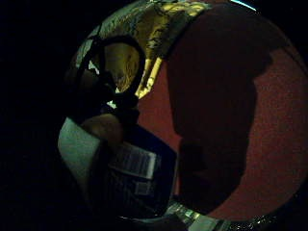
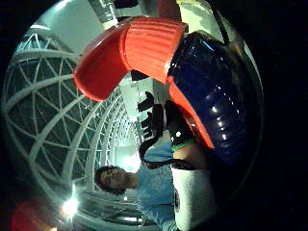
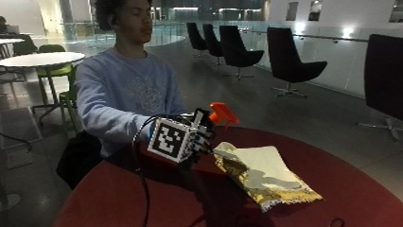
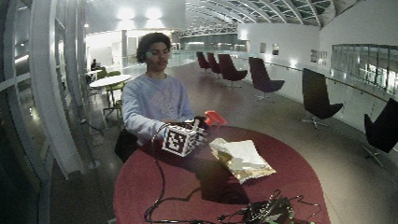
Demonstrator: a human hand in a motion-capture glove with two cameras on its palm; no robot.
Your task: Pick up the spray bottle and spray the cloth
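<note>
My gloved right hand (image 3: 200, 138) is raised above the red round table (image 3: 119, 198) and grips a spray bottle. Its orange trigger head (image 3: 222, 113) sticks up past the fingers and points toward the far side. In the thumb side palm view the orange head (image 2: 130, 53) and the dark blue body (image 2: 211, 96) lie close against the palm. The little finger side palm view shows the bottle's label (image 1: 139, 171). A crumpled cream and yellow cloth (image 3: 261, 172) lies on the table to the right of the hand, below the nozzle's level. The cloth (image 1: 161, 29) shows beside the red tabletop (image 1: 269, 144).
A dark tangle of gear (image 4: 267, 212) lies at the table's near edge. The person sits behind the table (image 4: 155, 186); the bare hand is out of sight. Black chairs (image 4: 317, 100) stand well away on the floor.
</note>
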